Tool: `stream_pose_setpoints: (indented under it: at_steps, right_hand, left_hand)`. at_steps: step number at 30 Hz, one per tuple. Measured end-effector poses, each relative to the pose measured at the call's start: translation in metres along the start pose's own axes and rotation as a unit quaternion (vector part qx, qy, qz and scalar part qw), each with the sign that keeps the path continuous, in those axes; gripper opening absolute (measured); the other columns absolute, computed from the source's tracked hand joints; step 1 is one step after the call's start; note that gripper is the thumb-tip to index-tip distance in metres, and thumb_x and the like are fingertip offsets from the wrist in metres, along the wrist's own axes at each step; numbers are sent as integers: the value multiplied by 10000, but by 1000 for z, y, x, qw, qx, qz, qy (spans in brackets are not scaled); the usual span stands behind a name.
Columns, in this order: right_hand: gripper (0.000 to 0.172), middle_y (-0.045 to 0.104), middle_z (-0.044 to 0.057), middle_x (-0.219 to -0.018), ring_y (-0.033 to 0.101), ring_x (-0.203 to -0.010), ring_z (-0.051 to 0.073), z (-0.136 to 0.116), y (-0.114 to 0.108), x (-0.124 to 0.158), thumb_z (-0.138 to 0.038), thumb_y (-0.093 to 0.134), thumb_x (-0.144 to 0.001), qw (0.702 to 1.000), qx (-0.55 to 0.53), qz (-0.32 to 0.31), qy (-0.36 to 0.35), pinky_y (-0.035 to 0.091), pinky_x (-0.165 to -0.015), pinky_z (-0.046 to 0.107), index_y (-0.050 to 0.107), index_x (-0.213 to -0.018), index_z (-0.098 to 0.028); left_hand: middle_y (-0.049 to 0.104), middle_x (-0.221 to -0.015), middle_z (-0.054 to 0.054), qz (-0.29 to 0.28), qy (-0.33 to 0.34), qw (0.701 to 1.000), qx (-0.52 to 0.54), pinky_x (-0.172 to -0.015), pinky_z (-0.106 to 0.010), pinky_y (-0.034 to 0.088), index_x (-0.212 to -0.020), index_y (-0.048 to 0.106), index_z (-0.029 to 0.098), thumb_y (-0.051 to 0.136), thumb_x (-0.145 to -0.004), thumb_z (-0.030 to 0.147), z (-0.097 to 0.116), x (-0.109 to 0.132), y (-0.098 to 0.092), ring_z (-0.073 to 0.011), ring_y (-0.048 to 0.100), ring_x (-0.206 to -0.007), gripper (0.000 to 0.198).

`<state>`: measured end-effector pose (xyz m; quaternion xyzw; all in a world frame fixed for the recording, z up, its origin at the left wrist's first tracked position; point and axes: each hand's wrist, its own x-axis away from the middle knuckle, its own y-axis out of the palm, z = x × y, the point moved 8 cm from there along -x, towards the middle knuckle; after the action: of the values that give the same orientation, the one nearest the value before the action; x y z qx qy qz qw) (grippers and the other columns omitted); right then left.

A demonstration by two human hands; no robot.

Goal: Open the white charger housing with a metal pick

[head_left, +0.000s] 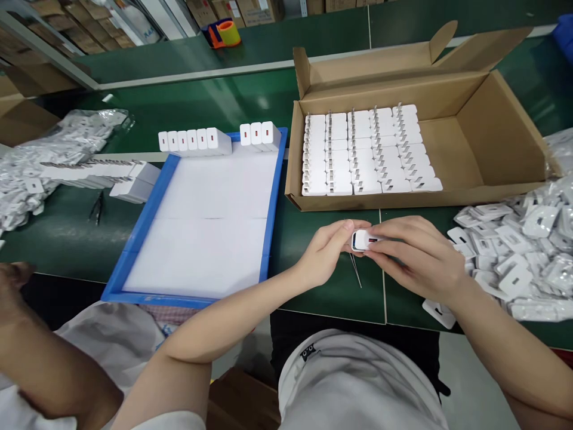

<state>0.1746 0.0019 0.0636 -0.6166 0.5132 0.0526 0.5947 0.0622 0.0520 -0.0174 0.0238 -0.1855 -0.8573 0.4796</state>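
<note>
White charger (363, 240), red port visible, between 2 hands' fingers (344, 230)

Left hand (326, 251): I see it half curled, thumb touching the right fingers.
Right hand (416, 255): fingers bent, palm down.
Forearms: both bare, angled inward.

A small white charger (363, 240) was held between the left hand (324, 251) and the right hand (414, 257), just above the green tabletop (331, 298). It lay on its side, with its end face turned toward the camera. This face showed a dark port with a small red part inside. The fingers of the right hand covered most of its body, so the prongs could not be seen.
</note>
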Motion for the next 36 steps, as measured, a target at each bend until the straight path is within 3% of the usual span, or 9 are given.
stream_pose_setpoints:
  at_steps: [7,12,16,18,21,24,26,30,36]
  right_hand:
    - [258,719,110,-1067,685,-964,239,-2,5,2,-50,748,-778,1000,-3,-3,-11,583,-799,383,655,-987,-168]
    - [292,716,139,-1069,675,-986,265,-3,1,1,-33,755,-760,1000,-11,3,-23,584,-816,405,668,-1018,-140]
    - [356,693,104,-1136,645,-1071,248,7,-3,-2,-81,690,-834,993,-94,16,71,550,-928,409,644,-1166,-200]
    - [390,660,90,-1187,630,-1089,241,23,-4,1,-156,686,-857,972,-148,35,181,550,-924,395,614,-1231,-240]
    - [383,629,79,-1198,641,-1024,221,44,9,13,-290,702,-861,910,-252,15,330,587,-822,338,603,-1231,-265]
    - [337,674,73,-1085,684,-903,194,50,25,21,-348,706,-859,839,-363,-19,404,610,-762,300,627,-1170,-244]
    - [302,700,65,-1006,699,-872,193,52,28,23,-349,737,-835,815,-399,-8,420,618,-748,287,659,-1102,-230]
    - [260,714,59,-975,704,-892,194,52,27,23,-327,776,-802,813,-396,29,426,623,-778,281,690,-1023,-221]
    - [194,698,49,-924,700,-858,172,49,30,25,-293,744,-835,821,-385,53,418,616,-775,252,682,-1001,-215]
  left_hand:
    - [684,-958,-97,17,-5,999,-39,-770,-286,541,-1105,693,111,575,-888,549,2,2,-2,-166,630,-819,503]
    - [706,-969,-92,14,52,995,-87,-748,-271,560,-1073,697,131,615,-888,474,12,1,-2,-166,657,-833,398]
    - [719,-1027,-95,4,113,987,-117,-756,-271,573,-1091,683,145,600,-911,424,23,2,2,-181,683,-891,342]
    - [715,-1078,-106,-1,128,985,-119,-749,-264,576,-1125,667,147,574,-927,430,26,4,3,-183,687,-915,358]
    - [705,-1127,-115,3,154,978,-139,-771,-257,572,-1133,661,148,565,-934,427,30,6,4,-187,685,-963,356]
    - [705,-1129,-113,0,173,973,-155,-776,-257,569,-1142,653,155,526,-957,409,32,8,5,-182,685,-968,339]
    - [701,-1130,-116,1,178,969,-172,-800,-263,565,-1149,647,151,502,-969,393,32,8,5,-183,679,-986,335]
    - [679,-1145,-133,18,194,955,-223,-844,-276,551,-1159,636,133,485,-974,386,35,10,3,-194,661,-1013,348]
    - [670,-1102,-125,33,177,950,-254,-712,-235,564,-1155,628,138,457,-978,410,31,11,2,-149,667,-829,367]
